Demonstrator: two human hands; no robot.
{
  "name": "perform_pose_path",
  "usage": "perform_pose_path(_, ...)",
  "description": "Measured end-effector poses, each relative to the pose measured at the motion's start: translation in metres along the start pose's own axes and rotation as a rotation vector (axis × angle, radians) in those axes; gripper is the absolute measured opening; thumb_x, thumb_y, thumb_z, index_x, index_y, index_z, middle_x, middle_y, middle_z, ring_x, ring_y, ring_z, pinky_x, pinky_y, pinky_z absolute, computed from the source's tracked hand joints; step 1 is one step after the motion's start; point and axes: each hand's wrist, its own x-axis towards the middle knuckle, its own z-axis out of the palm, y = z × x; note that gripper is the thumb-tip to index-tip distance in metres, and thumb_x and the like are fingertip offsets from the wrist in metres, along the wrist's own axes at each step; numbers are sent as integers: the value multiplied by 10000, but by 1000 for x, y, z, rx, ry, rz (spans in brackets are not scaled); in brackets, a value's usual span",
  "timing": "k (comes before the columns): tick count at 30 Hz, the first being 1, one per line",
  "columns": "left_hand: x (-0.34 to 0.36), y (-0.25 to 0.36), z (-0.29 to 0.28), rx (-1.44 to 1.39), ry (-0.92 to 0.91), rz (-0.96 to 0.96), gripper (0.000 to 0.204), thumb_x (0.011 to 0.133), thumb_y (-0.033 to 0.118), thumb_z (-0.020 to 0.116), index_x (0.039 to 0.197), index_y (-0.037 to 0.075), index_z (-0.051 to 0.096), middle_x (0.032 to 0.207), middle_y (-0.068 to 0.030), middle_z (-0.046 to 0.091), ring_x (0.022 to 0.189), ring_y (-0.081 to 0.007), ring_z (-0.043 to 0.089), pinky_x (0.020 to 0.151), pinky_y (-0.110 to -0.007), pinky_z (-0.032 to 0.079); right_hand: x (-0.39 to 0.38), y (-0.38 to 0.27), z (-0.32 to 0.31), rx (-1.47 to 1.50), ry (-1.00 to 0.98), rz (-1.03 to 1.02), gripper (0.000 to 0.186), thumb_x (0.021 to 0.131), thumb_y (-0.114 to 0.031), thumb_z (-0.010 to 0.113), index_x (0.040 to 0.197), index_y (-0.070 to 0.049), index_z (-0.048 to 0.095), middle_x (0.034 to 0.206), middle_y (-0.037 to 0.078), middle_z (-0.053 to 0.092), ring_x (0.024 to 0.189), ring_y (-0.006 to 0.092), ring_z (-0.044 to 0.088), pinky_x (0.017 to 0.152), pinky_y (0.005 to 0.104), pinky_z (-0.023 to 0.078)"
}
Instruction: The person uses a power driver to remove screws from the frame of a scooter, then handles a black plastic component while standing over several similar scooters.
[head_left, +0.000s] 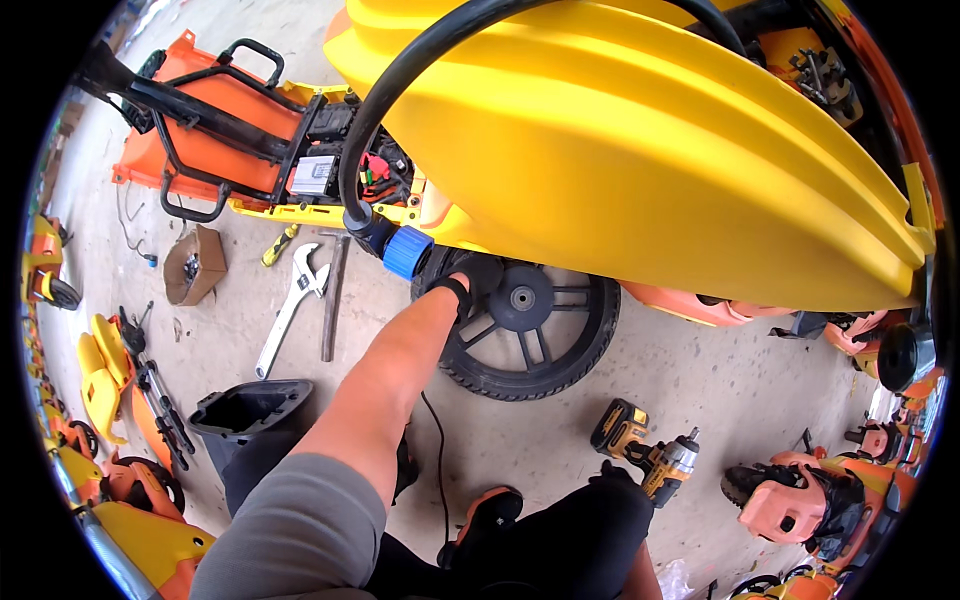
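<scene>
Our listing: one black spoked wheel [522, 300], mid-floor [730, 370], partly below the lower edge of a yellow panel [640, 150]. Our left hand [480, 274], black-gloved, at the wheel beside its hub; we cannot tell how far its grip is closed. One power drill [668, 462], our gloved right hand [615, 477] against it; grip likewise unclear to us. Toward the floor's left edge: one adjustable wrench [288, 312], one hammer [333, 300].
</scene>
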Motion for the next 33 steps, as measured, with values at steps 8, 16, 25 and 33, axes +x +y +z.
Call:
perform_pose_path(8,-17,67,-57,-711,-208,-406,222,923,259,511,987,81,626,693,-105,652,501,-209,583,425,-337,450,-10,-24,6,352,-416,111,187,896,-205,650,982,-51,589,851,42,631,764,149,624,686,296,512)
perform_pose_path(16,-19,26,-67,-842,-169,-202,189,909,233,556,971,68,623,720,-86,639,553,-170,582,483,-313,454,64,-105,39,218,-242,-94,162,940,-149,600,1048,-28,609,837,47,642,739,125,626,652,263,508)
perform_pose_path(25,-25,51,-27,-966,-108,-180,156,894,195,596,948,51,615,766,-70,624,635,-130,588,559,-288,462,208,-230,128,-536,123,-778,262,889,-218,613,1110,-83,650,1035,164,667,1026,363,598,846,464,471)
perform_pose_path(33,-42,54,-27,-1515,-297,-414,213,924,294,547,920,89,604,689,-44,590,575,-129,561,521,-269,449,276,-224,152,-695,42,-642,440,890,-396,583,1225,-110,585,1265,134,568,1169,322,511,973,434,406)
